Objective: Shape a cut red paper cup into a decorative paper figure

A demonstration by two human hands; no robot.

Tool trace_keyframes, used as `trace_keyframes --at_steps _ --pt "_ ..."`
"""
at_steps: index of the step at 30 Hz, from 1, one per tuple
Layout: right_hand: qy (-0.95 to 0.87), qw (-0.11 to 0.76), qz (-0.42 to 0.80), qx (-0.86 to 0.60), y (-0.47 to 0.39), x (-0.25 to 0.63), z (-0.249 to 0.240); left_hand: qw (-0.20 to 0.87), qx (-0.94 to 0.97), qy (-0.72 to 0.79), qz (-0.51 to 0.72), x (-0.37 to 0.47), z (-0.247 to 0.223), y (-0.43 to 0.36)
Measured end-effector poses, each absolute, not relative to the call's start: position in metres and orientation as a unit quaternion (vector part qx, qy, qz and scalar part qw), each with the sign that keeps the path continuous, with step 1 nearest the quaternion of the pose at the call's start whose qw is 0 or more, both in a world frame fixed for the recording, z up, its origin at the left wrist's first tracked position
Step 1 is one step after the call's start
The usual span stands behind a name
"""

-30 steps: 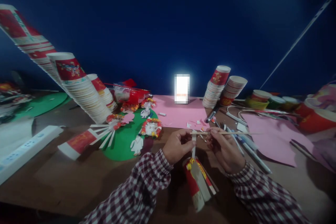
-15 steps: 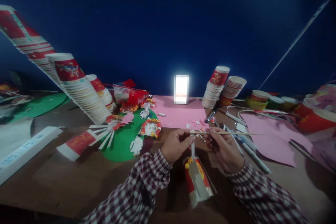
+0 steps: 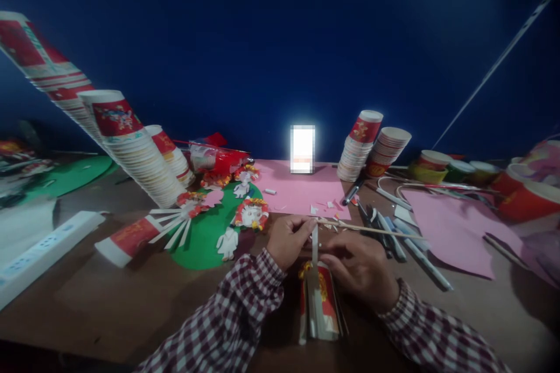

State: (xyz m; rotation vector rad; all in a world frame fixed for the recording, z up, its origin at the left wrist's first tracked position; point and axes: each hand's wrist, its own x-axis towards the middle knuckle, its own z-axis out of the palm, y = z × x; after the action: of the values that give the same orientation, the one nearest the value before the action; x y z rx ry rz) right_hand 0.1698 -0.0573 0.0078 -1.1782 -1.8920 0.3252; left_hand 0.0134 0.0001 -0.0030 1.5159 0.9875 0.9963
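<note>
My left hand (image 3: pixel 289 240) is closed in a pinch on the blunt end of a thin wooden stick (image 3: pixel 371 228), together with the top of a white paper strip (image 3: pixel 315 245). The stick points away to the right. Below the strip is a red paper cup (image 3: pixel 324 297) with its side cut into long strips and yellow trim near its top. My right hand (image 3: pixel 361 265) is off the stick, its thumb and forefinger apart beside the strip and the upper right of the cup. Its other fingers are curled and partly hidden.
Stacked paper cups rise at the left (image 3: pixel 131 145) and back right (image 3: pixel 361 145). Cut-out figures lie on green card (image 3: pixel 196 245). A lit phone (image 3: pixel 302 148) stands on pink paper (image 3: pixel 271 180). Pens (image 3: pixel 422 253) lie at right, a power strip (image 3: pixel 48 250) at left.
My right hand has let go of the stick and moved down toward the cup. The stick now tilts downward to its right; the cut cup has swung slightly left and turned.
</note>
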Motion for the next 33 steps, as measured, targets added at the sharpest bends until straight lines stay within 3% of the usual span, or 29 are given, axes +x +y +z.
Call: trace_keyframes --at_steps 2,5,12,24,33 --pt "-0.769 0.440 -0.002 -0.464 -0.057 0.171 0.012 0.515 0.634 0.404 0.413 0.015 -0.003 -0.001" --pt "-0.775 0.387 -0.061 -0.496 -0.052 0.177 0.015 0.508 0.655 0.378 0.413 0.018 -0.001 -0.005" --pt "-0.792 0.339 0.019 -0.507 -0.048 0.182 0.011 0.474 0.692 0.354 0.414 0.019 0.001 -0.008" --pt "-0.750 0.401 0.180 -0.495 -0.048 0.178 0.013 0.411 0.755 0.349 0.374 0.016 0.005 -0.009" --pt "-0.729 0.421 0.212 -0.497 -0.046 0.178 0.009 0.490 0.722 0.356 0.334 0.017 -0.002 -0.006"
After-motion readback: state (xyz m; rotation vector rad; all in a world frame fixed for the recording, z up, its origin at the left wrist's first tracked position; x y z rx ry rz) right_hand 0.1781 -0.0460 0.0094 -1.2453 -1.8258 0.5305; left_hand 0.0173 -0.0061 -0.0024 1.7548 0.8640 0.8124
